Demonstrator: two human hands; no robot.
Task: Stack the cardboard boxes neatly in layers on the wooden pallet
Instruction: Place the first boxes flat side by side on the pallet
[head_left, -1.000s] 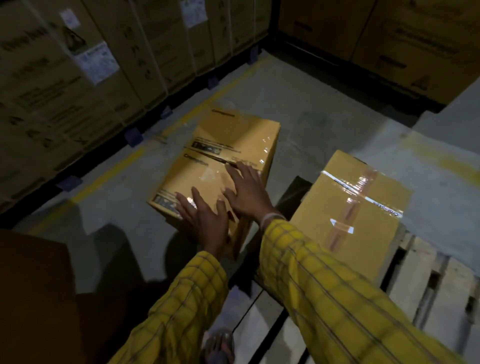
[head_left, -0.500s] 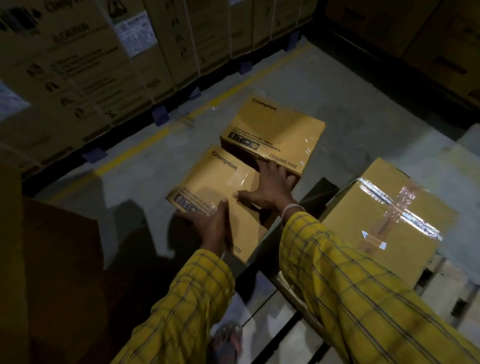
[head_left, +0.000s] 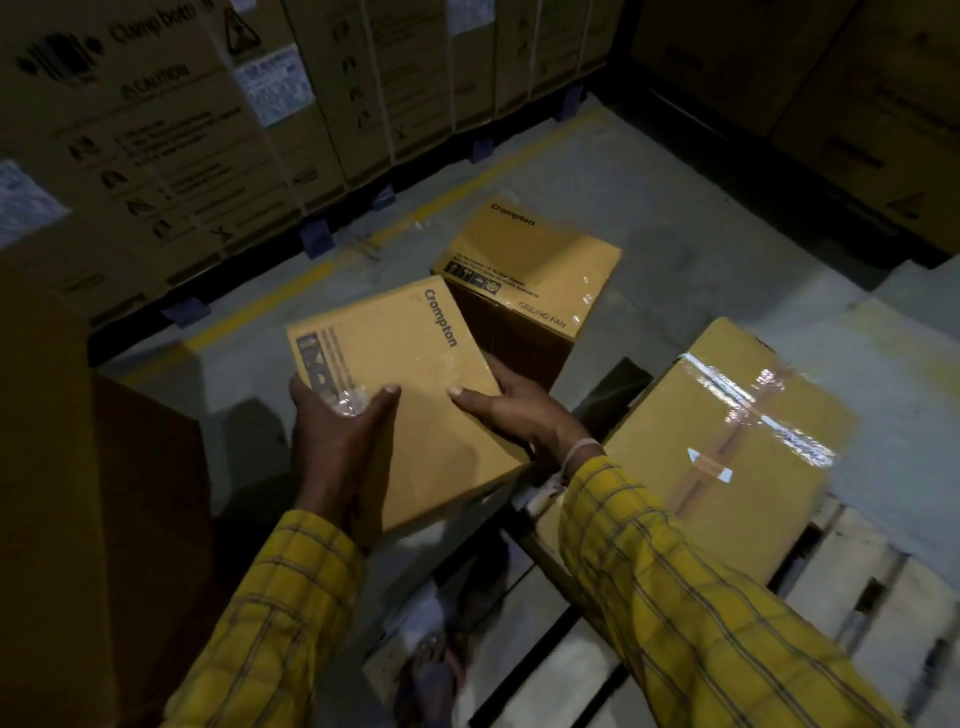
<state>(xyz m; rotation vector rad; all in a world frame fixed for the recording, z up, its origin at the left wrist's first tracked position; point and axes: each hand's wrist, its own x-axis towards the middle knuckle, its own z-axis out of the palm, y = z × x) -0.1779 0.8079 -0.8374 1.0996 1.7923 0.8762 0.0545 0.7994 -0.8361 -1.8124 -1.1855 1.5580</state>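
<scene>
Lifted off the floor since before, Crompton box (head_left: 415, 395) is now sitting mid-frame, left hand (head_left: 337, 441) and right hand (head_left: 511, 410) gripping its opposite sides, above wooden pallet (head_left: 852, 582).

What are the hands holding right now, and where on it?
Both hands hold one Crompton box: the left hand grips its near left edge, the right hand its right edge, thumbs on top.

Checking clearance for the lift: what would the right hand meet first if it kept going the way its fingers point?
Probably the second fan box on the floor, just beyond the right hand; depth is unclear.
</scene>
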